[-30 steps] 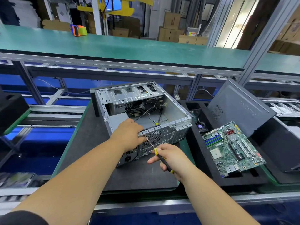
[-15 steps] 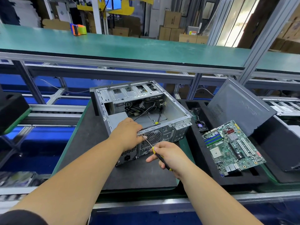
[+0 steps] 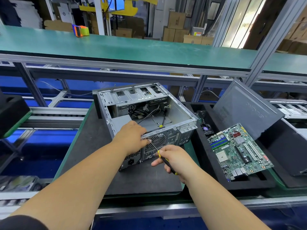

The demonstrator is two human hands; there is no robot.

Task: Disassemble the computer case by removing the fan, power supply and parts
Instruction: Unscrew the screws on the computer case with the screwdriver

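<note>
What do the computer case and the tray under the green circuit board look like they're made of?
Computer case: bare sheet metal, likely steel; grey, dull sheen, punched slots and vent holes. Tray: probably dense black foam; matte, thick walls with cut-out pockets, one holding the circuit board.

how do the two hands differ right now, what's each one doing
The left hand rests on the rear edge of the computer case, holding it steady; the right hand grips the screwdriver. The left hand touches the case directly, while the right hand stays off it, only the tool's tip reaching the rear panel near the fan grille. Both work at the same rear corner.
</note>
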